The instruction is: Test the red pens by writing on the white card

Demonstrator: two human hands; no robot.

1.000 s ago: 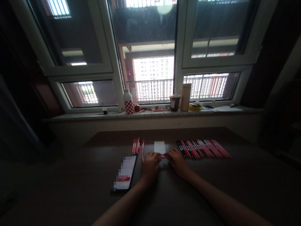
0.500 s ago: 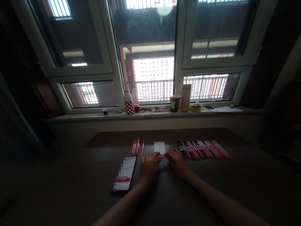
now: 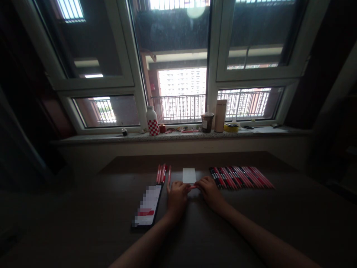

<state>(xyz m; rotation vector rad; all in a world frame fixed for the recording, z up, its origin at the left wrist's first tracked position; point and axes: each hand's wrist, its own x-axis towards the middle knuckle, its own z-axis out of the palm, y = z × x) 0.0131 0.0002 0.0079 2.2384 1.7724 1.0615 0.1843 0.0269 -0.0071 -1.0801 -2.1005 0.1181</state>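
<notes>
My left hand (image 3: 176, 197) and my right hand (image 3: 209, 191) meet at the middle of the dark table (image 3: 251, 223), both pinched on one red pen (image 3: 192, 187) held level between them. Just beyond the fingers lies a small white card (image 3: 189, 175). A few red pens (image 3: 163, 174) lie in a short row left of the card. A long row of several red and black pens (image 3: 242, 176) lies to the right of my right hand. A phone (image 3: 148, 204) with a lit screen rests left of my left hand.
A stone window sill (image 3: 178, 136) behind the table carries a red-checked white bottle (image 3: 152, 120), a dark drink cup (image 3: 207, 121), a tall beige tumbler (image 3: 220, 115), a yellow tape roll (image 3: 231, 127) and papers (image 3: 269, 129). Large windows rise above.
The two hands have drawn slightly closer together on the pen, so less of it shows between them. Everything else has stayed put.
</notes>
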